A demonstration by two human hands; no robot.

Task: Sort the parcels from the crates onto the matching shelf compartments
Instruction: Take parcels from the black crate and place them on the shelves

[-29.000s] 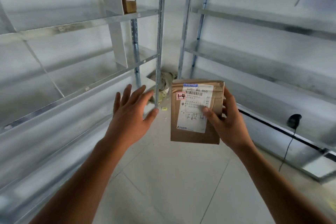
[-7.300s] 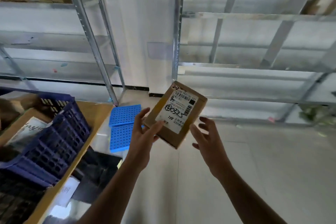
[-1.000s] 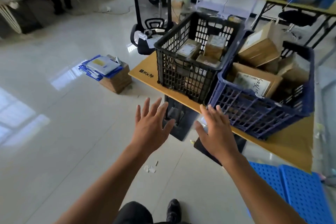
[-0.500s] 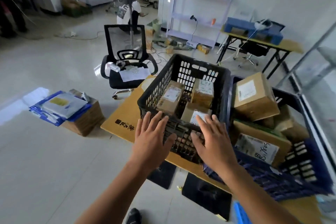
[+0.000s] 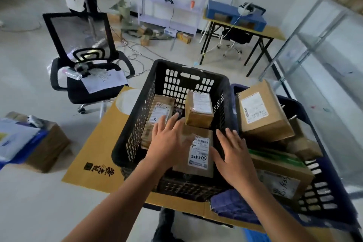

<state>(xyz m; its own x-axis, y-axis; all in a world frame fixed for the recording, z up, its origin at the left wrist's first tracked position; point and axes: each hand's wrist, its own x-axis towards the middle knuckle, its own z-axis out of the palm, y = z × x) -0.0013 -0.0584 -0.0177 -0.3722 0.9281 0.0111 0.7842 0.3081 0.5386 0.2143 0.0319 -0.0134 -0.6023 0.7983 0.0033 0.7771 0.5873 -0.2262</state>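
Left hand and right hand: grip wide, holding nothing, above the parcel in the black crate.

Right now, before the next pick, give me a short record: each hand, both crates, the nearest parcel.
Left hand: fingers spread, holds nothing, over the black crate.
Right hand: fingers spread, holds nothing, above the black crate's right rim.
Nearest parcel: flat, brown, white label up, between the two hands.
Other parcels in black crate: small box at the back, flat parcel at the left.
Blue crate: right of the black one, piled with boxes, large box on top.
Contact: cannot tell whether either hand touches a parcel.
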